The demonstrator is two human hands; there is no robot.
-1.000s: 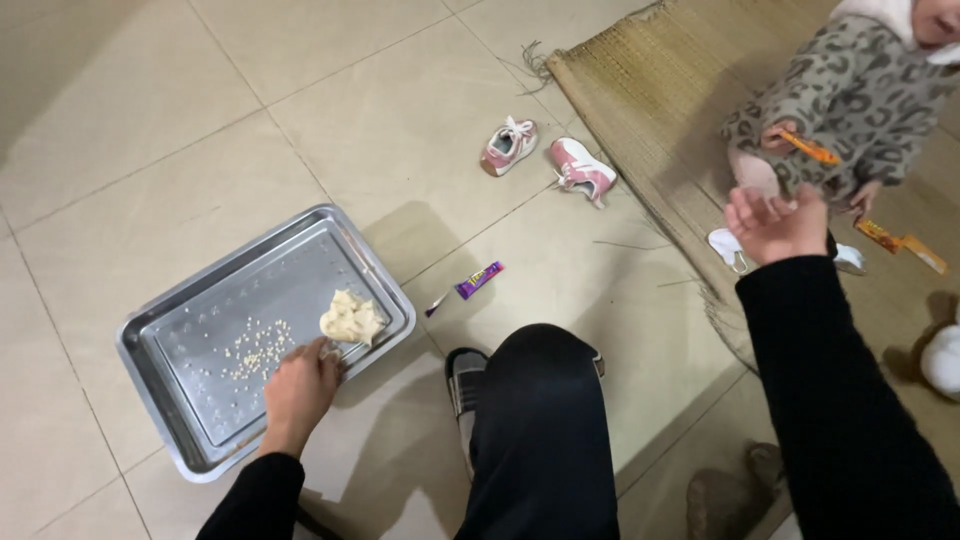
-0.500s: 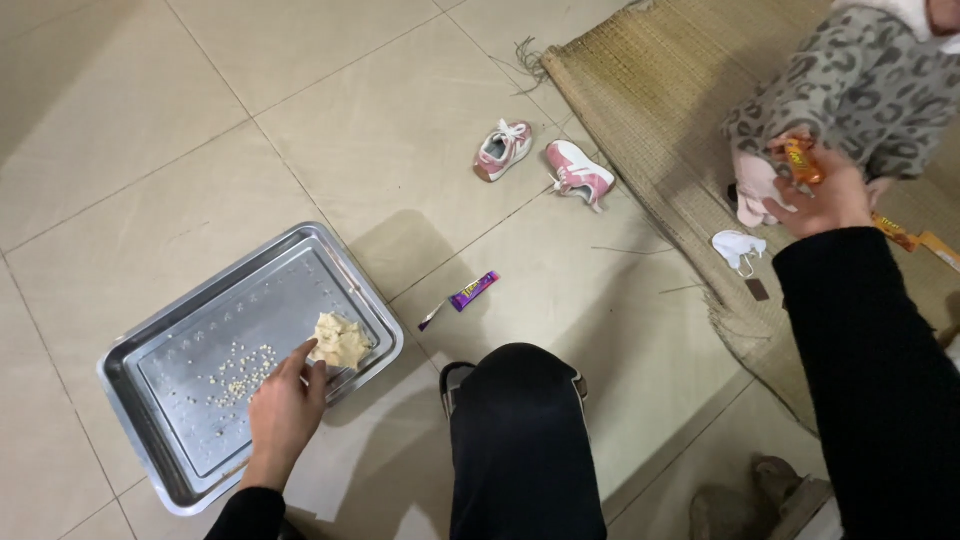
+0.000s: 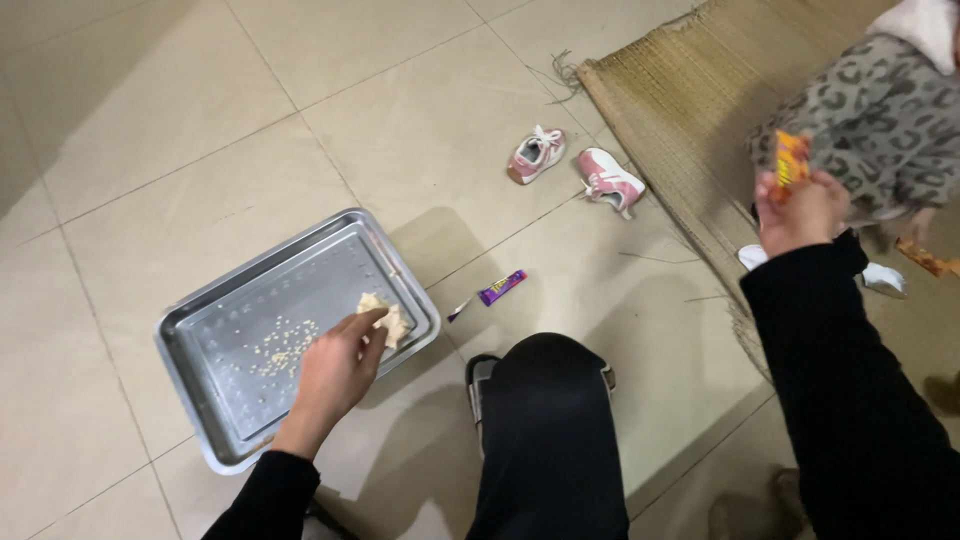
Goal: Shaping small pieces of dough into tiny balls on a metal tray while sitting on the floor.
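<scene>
So since half a second back the right hand (image 3: pixel 800 212) has lifted off the small person's lap and come up a bit, and the left hand (image 3: pixel 335 368) has slid further along the tray.

Big to small: pale glossy tiled floor (image 3: pixel 200 120) with thin grout lines, then a coarse woven straw mat (image 3: pixel 690 110) with a frayed edge at top right. On the floor sits a shallow rectangular stainless steel tray (image 3: pixel 215 310), dimpled bottom, rolled rim, with pale yellowish crumbs (image 3: pixel 280 345) scattered in the middle. A pair of small pink-and-white shoes (image 3: pixel 575 168) lies near the mat, and a little purple tube (image 3: pixel 500 288) is just beside the tray's right corner.

Left hand is pinched around a lumpy, soft-looking cream-coloured wad (image 3: pixel 390 318), pressing it inside the tray's right end. Looks to me like a wiping or gathering step. Right hand is closed on a crinkly orange-and-yellow snack wrapper (image 3: pixel 790 165), held up in front of the small person in leopard-print fleece (image 3: pixel 870 110).
</scene>
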